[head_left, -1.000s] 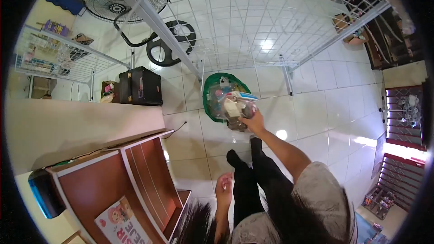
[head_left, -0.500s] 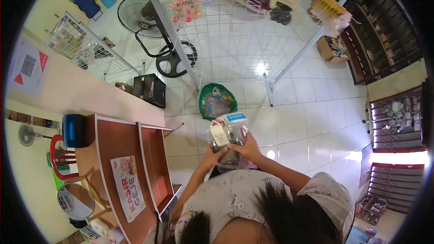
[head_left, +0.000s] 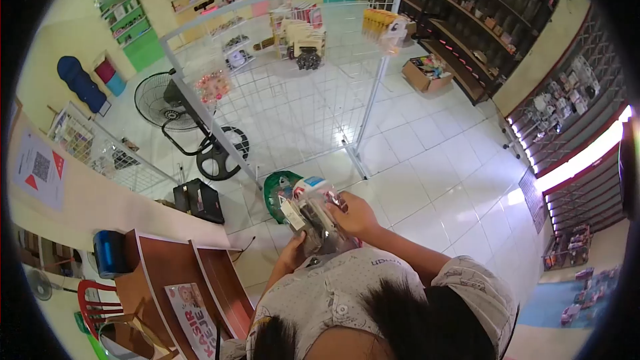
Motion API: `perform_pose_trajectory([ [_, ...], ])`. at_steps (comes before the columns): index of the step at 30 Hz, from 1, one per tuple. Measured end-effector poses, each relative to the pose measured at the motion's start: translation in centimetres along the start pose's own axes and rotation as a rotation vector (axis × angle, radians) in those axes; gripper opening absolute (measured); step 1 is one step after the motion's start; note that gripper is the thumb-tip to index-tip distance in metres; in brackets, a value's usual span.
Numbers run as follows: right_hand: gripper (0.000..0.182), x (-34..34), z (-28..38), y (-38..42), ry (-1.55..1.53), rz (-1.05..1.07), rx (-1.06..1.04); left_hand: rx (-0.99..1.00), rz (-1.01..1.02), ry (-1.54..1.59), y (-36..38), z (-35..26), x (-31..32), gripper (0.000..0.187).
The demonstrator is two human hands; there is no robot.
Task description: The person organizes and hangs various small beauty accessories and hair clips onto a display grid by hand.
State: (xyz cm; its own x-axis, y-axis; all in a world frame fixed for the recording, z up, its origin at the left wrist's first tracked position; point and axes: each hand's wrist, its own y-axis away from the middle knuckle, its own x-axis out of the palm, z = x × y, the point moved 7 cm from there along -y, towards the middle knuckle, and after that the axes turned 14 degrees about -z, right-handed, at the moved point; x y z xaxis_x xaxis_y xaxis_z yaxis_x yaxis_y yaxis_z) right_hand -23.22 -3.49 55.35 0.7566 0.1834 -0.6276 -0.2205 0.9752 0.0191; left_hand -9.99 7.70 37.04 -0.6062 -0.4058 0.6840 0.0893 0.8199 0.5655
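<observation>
One white sign (head_left: pixel 191 313) lies on the brown desk (head_left: pixel 170 260); past the desk's far right corner sits a green bag (head_left: pixel 273 188). The left hand (head_left: pixel 292 252), fingers half curled, holds clear packets (head_left: pixel 313 227) beyond that edge; the right hand (head_left: pixel 355 215) clasps their right side, other fingers hidden.

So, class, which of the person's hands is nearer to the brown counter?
Left. The left hand holds the clear packets on the side towards the brown counter, not touching it; the right hand holds their far side, farther from it.
</observation>
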Motion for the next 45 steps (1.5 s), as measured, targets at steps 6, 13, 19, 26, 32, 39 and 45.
perform_pose_trajectory([
  [6, 0.023, -5.2, -3.5, -4.5, -0.376, -0.274, -0.062, 0.088, -0.139, 0.080, -1.8, -1.1, -1.1, 0.063],
  [13, 0.014, -10.0, -12.2, -11.0, -0.683, -0.259, 0.122, 0.185, -0.049, 0.052, -4.8, -2.6, 0.9, 0.070],
  [19, 0.013, -12.3, -19.6, -18.4, -0.678, -0.325, 0.151, 0.354, -0.099, 0.157, -7.5, -5.2, 4.2, 0.069],
  [26, 0.014, -14.7, -22.5, -26.1, -0.834, -0.223, 0.040, 0.564, -0.121, 0.244, -12.4, -7.4, 7.2, 0.068],
  [32, 0.016, -15.5, -24.4, -29.7, -0.789, -0.129, 0.016, 0.602, -0.127, 0.304, -14.1, -6.5, 11.4, 0.070],
  [39, 0.015, -15.0, -25.3, -32.7, -0.823, -0.071, -0.005, 0.584, -0.312, 0.263, -15.5, -3.4, 11.8, 0.074],
  [45, 0.016, -15.3, -23.9, -33.6, -0.940, 0.015, -0.030, 0.584, -0.373, 0.302, -16.0, -2.0, 9.6, 0.072],
])
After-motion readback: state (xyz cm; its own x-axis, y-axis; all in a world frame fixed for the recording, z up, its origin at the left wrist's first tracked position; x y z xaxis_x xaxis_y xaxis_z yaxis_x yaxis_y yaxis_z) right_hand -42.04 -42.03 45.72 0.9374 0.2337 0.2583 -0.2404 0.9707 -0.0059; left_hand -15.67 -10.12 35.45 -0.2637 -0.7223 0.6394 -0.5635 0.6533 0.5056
